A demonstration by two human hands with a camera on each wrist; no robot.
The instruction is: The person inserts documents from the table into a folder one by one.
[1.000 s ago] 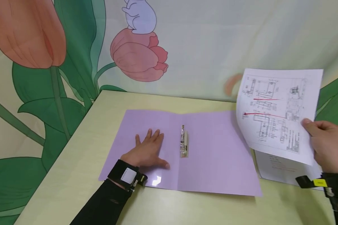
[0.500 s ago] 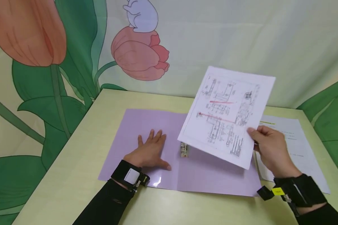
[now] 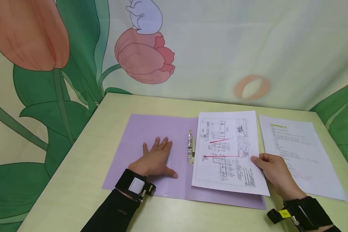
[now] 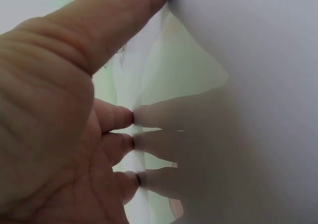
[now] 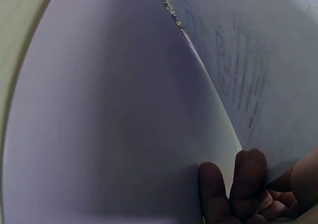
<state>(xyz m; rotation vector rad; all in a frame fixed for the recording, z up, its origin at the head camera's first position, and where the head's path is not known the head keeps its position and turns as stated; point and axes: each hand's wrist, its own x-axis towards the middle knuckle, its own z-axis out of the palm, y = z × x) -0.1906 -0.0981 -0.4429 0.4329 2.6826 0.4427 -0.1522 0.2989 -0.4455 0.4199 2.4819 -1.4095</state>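
A light purple folder (image 3: 134,135) lies spread flat on the table, with a metal lever clip (image 3: 190,151) near its middle fold. My left hand (image 3: 153,161) rests on the folder's left cover, fingers spread; in the left wrist view its fingertips (image 4: 126,117) touch the glossy surface. With thumb and fingers my right hand (image 3: 274,172) pinches the right edge of a white sheet (image 3: 229,135) printed with technical drawings and two red lines. That sheet covers most of the right cover, its left edge beside the clip. The right wrist view shows the sheet (image 5: 238,80) raised above the folder (image 5: 114,114).
Right of the folder, another printed paper (image 3: 301,148) with a yellow highlighted line lies on the pale table (image 3: 98,154). Behind the table hangs a cloth (image 3: 208,48) with flowers and a white animal on it.
My right hand has brought the drawing sheet leftward and down from the right side, over the right cover. The paper on the right is now uncovered. My left hand has stayed in place.
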